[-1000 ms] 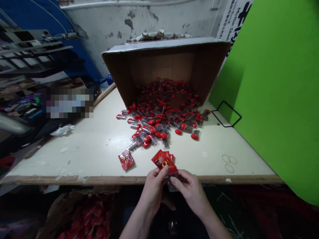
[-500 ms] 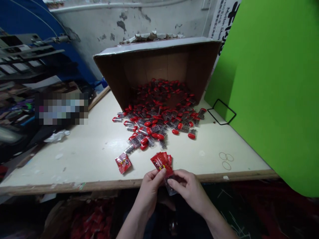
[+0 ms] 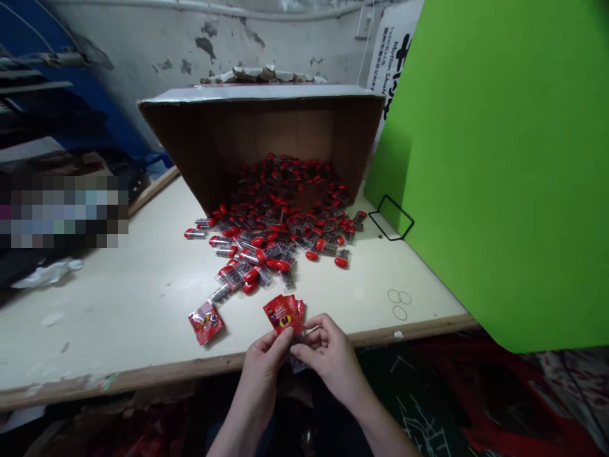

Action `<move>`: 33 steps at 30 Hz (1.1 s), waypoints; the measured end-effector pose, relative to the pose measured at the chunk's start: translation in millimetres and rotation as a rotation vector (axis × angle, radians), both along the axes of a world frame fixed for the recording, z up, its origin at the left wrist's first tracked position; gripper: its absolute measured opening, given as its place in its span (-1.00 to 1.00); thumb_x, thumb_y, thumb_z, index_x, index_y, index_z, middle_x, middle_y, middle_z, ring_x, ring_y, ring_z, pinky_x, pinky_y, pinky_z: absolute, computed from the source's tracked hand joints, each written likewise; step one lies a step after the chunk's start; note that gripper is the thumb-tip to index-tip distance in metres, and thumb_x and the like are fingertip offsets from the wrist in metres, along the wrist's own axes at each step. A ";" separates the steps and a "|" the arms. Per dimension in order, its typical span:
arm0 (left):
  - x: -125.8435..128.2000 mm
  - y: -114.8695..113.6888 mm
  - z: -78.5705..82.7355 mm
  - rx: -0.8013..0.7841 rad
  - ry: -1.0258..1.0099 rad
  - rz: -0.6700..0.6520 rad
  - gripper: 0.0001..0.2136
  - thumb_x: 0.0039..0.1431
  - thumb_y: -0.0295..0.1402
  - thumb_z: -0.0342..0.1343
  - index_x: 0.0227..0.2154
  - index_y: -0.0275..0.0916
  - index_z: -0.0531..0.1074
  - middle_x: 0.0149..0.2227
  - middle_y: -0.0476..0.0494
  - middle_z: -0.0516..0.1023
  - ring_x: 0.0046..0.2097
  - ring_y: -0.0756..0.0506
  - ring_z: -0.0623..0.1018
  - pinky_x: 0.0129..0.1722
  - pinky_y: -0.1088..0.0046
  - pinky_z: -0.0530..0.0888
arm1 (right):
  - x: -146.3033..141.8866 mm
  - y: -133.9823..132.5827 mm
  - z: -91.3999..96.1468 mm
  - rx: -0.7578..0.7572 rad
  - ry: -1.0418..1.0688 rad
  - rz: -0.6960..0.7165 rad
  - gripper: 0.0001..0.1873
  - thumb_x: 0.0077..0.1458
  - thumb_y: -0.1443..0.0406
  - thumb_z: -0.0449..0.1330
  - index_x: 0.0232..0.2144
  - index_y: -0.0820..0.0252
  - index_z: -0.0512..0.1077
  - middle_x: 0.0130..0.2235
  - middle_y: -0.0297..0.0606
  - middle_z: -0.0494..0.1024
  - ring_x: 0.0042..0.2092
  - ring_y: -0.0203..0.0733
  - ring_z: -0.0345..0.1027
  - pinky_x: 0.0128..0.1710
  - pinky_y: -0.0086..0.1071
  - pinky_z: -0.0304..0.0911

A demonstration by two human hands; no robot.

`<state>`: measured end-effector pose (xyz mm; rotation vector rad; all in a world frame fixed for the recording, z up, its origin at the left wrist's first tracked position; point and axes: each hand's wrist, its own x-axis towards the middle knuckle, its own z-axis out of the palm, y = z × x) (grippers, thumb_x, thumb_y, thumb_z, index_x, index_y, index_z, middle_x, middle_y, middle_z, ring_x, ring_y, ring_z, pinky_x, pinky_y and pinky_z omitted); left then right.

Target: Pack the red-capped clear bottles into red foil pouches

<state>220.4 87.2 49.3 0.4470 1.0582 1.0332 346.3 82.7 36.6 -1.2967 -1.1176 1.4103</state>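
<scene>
Over the table's front edge, my left hand pinches a small fan of red printed sachets between thumb and fingers. My right hand is closed beside it, its thumb and fingers on a clear plastic pack with dark contents below the sachets. The fingers partly hide that pack. Left of my hands, a single red packet lies on the table. Beyond are many small clear packs with red caps and dark contents, heaped out of a cardboard box lying on its side.
A bright green panel stands along the right side. Near its base is a black wire frame. Several thin rings lie on the table at right. Crumpled white paper is at left.
The view has turned to the right, so the box, packs and hands all appear farther left. Both hands keep hold of the sachets and clear pack, with little change in grip.
</scene>
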 end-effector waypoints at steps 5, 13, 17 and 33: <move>0.9 -1.7 0.7 -0.001 -0.044 -0.025 -0.73 0.01 -0.27 0.20 -0.27 -0.37 0.55 -0.36 -0.25 0.62 -0.30 -0.12 0.56 -0.27 0.44 0.41 | 0.0 2.8 -1.0 0.010 0.027 -0.003 -0.60 -0.11 0.22 0.34 -0.25 0.13 0.27 -0.45 -0.40 0.49 -0.45 -0.30 0.37 -0.47 -0.47 0.29; -3.9 -2.2 8.3 -0.066 -0.167 -0.012 -0.76 0.01 -0.30 0.21 -0.32 -0.39 0.54 -0.48 -0.18 0.57 -0.45 -0.02 0.51 -0.37 0.48 0.41 | 7.6 -2.7 1.7 0.165 0.048 0.161 -0.46 -0.14 0.36 0.37 -0.07 0.03 0.32 -0.24 -0.33 0.48 -0.22 -0.22 0.40 -0.29 -0.44 0.34; -1.1 -8.7 11.3 -0.087 -0.171 0.010 -0.82 -0.01 -0.30 0.23 -0.46 -0.36 0.54 -0.68 0.01 0.38 -0.57 0.07 0.38 -0.42 0.54 0.39 | 8.5 -1.0 -3.9 0.191 0.026 0.127 -0.47 -0.15 0.32 0.38 -0.09 0.05 0.34 -0.33 -0.36 0.48 -0.30 -0.24 0.41 -0.34 -0.44 0.34; -0.7 -24.3 11.5 -0.063 -0.113 0.023 -0.80 -0.01 -0.28 0.22 -0.42 -0.35 0.54 -0.51 -0.10 0.52 -0.46 0.03 0.46 -0.33 0.51 0.44 | 5.0 0.6 -11.1 0.250 -0.064 0.151 -0.52 -0.10 0.24 0.35 -0.10 0.06 0.32 -0.46 -0.42 0.46 -0.47 -0.29 0.38 -0.46 -0.48 0.30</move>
